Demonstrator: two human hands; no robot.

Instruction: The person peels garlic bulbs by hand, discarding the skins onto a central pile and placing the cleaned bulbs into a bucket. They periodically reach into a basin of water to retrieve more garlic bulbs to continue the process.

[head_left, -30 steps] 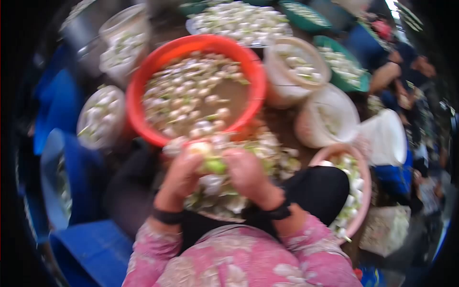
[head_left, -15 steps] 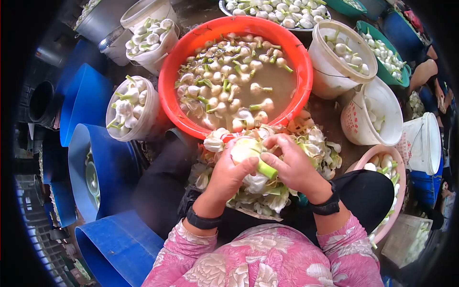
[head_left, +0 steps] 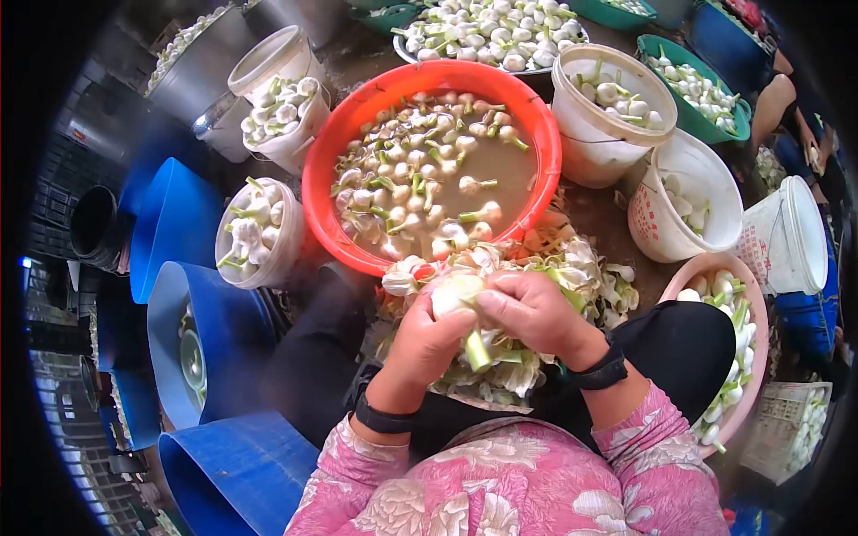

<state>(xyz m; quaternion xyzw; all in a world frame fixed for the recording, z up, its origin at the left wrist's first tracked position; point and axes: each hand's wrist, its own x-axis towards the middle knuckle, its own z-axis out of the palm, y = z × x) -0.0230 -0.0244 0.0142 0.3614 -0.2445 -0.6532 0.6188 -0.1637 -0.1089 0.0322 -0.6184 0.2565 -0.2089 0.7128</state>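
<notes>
So the left hand (head_left: pixel 427 338) is curled round the garlic bulb (head_left: pixel 458 295) mid-frame, green stem pointing down, and the right hand (head_left: pixel 534 313) has thumb and fingers pinched against the bulb's right side.

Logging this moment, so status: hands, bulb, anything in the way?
Left hand holding garlic bulb, stem attached. Right hand at its edge. Peelings heaped beneath; nothing seen blocking.

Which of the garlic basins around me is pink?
The pink basin is by your right knee; the red basin is straight ahead, a green basin farther off.
</notes>
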